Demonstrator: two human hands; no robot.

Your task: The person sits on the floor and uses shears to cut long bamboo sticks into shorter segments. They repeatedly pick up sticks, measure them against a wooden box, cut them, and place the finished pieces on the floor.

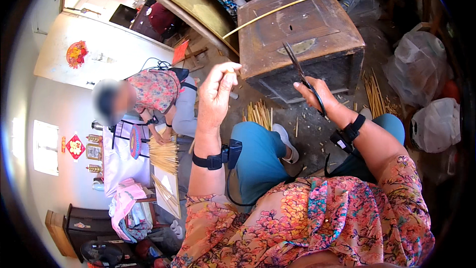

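Observation:
My right hand (317,93) is closed around the black handles of a pair of scissors (296,63). The long dark blades point up and away, above the near edge of a worn brown wooden cabinet (267,37). My left hand (214,94) is raised beside the cabinet's left corner. Its fingers are loosely bent, the thumb stands a little apart, and nothing shows in it. Across the cabinet top lies a long thin yellowish stick (282,11), out of reach of both hands and overhanging the edges.
Bundles of cut sticks (259,113) stand on the floor by my knees, with more sticks (375,94) at the right. Short offcuts litter the floor. Plastic bags (419,67) fill the right side. At left, another person (156,89) bends over a stick pile (163,156).

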